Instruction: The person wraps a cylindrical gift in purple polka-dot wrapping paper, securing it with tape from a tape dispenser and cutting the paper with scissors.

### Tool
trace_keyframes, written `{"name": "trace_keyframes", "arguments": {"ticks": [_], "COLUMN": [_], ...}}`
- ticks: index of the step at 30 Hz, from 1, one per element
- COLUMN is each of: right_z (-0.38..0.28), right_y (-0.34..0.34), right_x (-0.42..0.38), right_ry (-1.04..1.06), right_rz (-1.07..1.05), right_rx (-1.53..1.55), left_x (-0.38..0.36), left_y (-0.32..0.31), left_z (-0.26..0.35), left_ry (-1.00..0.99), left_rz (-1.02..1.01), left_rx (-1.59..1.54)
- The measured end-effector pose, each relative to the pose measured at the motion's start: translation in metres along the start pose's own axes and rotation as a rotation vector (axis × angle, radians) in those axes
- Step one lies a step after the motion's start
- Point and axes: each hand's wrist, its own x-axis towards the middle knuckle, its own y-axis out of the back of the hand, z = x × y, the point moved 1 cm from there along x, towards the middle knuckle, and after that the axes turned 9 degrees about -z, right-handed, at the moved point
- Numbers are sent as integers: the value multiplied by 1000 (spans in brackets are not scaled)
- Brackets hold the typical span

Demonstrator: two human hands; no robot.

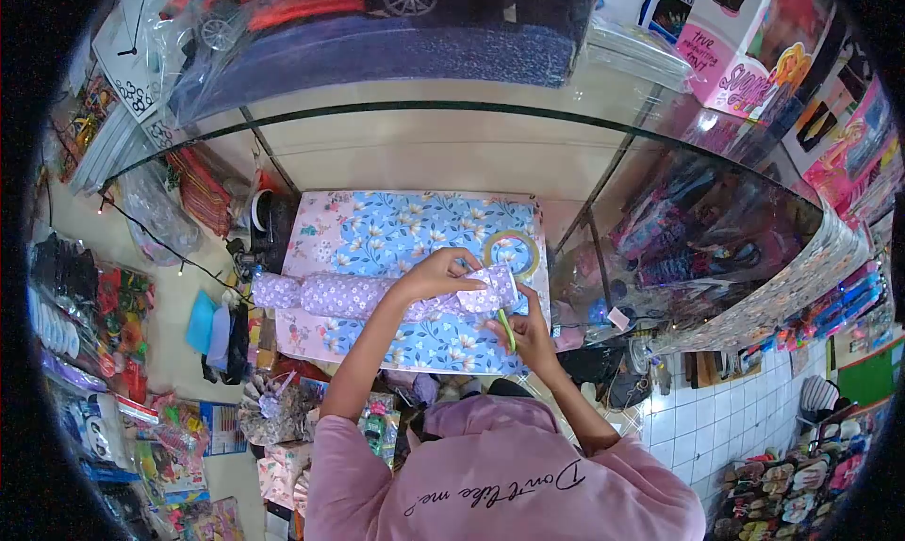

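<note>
From where I stand, the lilac floral wrapped bundle (353, 296) lies on the desk (316, 249), its right end right at the fingers of both hands. Most of its length runs out to the left of them, passing beneath the left wrist. The left hand (445, 272) comes over the top, its fingers bent and pressed on the paper near that right end. The right hand (528, 334) is on the near right side, its fingers partly closed around a slim green tool (507, 332), with one finger reaching up beside the bundle's end; whether that finger touches it I can't tell.

The bundle is lying flat, its long axis running left to right across the desk, roughly parallel to the near edge. One end points left, the other toward the right hand. A blue floral sheet (405, 222) spreads under it and beyond the fingers. Just past the fingers, on the far side, a roll of tape (535, 254) lies near the bundle's right end.
</note>
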Motion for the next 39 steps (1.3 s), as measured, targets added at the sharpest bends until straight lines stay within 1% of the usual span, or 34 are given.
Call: {"name": "trace_keyframes", "arguments": {"ticks": [2,3,5,8,11,12,15,18,21,24,27,30,33,36,38,39], "right_z": [-1,-2,-1,8,12,10,-4,-11,4,12,-2,-12,-12,-20,-18,-17], "right_y": [-1,-2,-1,2,5,4,6,4,3,3,11,11,16,17,15,14], "right_x": [0,0,1,5,7,8,8,9,13,10,8,3,-2,-1,0,0], "right_ry": [-42,-61,-33,0,17,22,-55,-6,22,12,-237,-108,-70,-182,-155,-145], "right_rz": [9,14,13,-6,-48,-64,-102,-132,-172,-160,-263,-271,-304,-316,-276,-254], "right_rx": [41,63,92,69,64,71,31,139,93,48,-231,-89,143,132,168,187], "left_x": [1,1,1,5,4,6,8,6,5,3,2,5,4,4,3,3], "left_y": [-1,0,1,0,-1,-1,3,4,4,6,6,9,8,5,4,4], "left_z": [0,1,4,-11,-8,-11,-17,-11,-7,-1,-2,-7,-2,1,8,11], "left_ry": [-63,-13,87,-11,-45,-42,-25,-6,-19,-23,-10,-7,-17,-53,-89,-60], "left_rz": [34,36,37,21,14,5,-13,-5,7,7,9,2,8,21,23,24], "left_rx": [-3,-27,-76,-136,-171,-160,-117,-102,-163,-172,-152,-137,-145,-149,-144,-117]}}
